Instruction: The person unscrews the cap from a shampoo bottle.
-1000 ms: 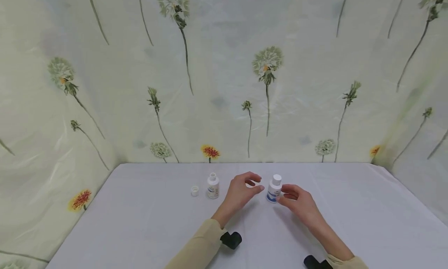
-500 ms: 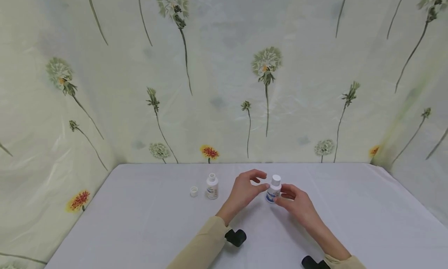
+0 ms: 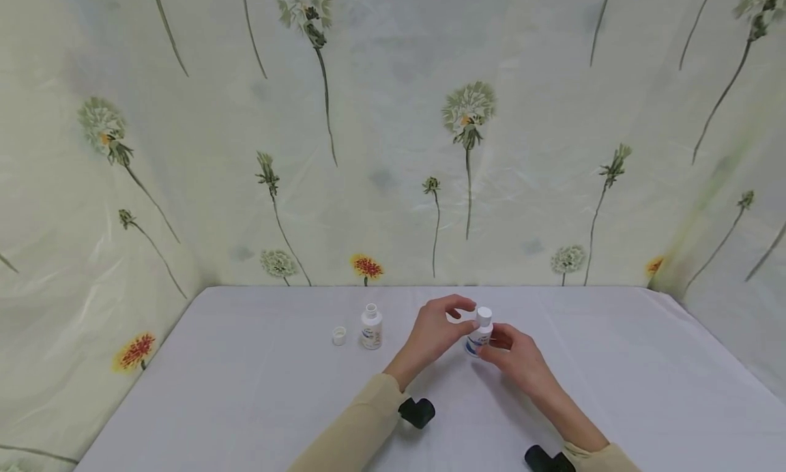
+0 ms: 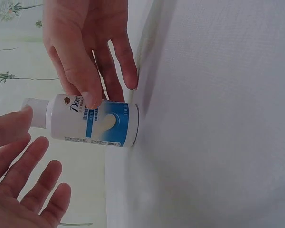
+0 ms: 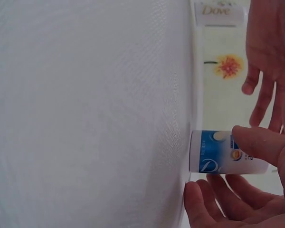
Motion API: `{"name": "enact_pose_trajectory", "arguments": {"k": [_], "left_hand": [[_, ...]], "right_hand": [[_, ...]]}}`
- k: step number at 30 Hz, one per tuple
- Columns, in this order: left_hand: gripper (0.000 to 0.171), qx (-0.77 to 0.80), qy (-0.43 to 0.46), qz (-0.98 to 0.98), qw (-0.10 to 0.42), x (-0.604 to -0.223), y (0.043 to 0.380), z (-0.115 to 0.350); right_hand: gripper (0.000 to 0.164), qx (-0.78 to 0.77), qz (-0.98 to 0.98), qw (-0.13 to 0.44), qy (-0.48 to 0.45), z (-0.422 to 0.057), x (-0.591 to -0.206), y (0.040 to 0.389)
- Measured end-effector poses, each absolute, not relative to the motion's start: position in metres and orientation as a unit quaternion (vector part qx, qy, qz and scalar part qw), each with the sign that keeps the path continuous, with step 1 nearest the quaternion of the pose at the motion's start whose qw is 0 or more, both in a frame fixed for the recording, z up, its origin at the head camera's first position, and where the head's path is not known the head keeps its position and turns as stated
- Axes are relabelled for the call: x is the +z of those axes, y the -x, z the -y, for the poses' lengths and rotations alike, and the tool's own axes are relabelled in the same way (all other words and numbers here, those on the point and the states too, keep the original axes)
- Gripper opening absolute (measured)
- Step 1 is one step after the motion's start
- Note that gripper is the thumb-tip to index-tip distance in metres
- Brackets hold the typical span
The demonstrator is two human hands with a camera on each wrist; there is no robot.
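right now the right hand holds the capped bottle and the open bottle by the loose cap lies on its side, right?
The open bottle isn't on its side but upright, as the head view shows; the right hand does hold the capped bottle.

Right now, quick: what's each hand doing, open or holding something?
Left hand: open, thumb at the white cap, not gripping it.
Right hand: holding the Dove bottle between thumb and fingers.

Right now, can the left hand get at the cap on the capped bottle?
Likely yes. The left hand has its thumb at the cap, its other fingers spread, holding nothing. The right hand grips the bottle below the cap, so nothing seems in the way.
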State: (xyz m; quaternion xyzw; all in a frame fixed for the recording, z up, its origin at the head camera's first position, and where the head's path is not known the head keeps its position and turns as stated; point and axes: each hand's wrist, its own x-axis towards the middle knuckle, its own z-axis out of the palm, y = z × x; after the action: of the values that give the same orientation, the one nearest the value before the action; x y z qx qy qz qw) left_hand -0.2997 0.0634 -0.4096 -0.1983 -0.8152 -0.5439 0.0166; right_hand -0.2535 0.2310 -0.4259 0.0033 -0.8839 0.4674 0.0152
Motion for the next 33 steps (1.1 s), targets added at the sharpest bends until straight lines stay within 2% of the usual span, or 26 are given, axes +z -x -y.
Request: {"name": "enact_pose_trajectory", "arguments": {"k": [16, 33], "left_hand": [[0.021, -0.554, 0.213, 0.804, 0.017, -0.4083, 0.3011, -0.069], [0.018, -0.55, 0.218, 0.806, 0.014, -0.4067, 0.2993, -0.0662]], "right_hand": [[0.051, 0.46, 0.887, 0.034, -0.021, -0.2268, -0.428, 0.2587], [0.045, 0.443, 0.896, 0.038, 0.001, -0.2227, -0.4289, 0.257]]}}
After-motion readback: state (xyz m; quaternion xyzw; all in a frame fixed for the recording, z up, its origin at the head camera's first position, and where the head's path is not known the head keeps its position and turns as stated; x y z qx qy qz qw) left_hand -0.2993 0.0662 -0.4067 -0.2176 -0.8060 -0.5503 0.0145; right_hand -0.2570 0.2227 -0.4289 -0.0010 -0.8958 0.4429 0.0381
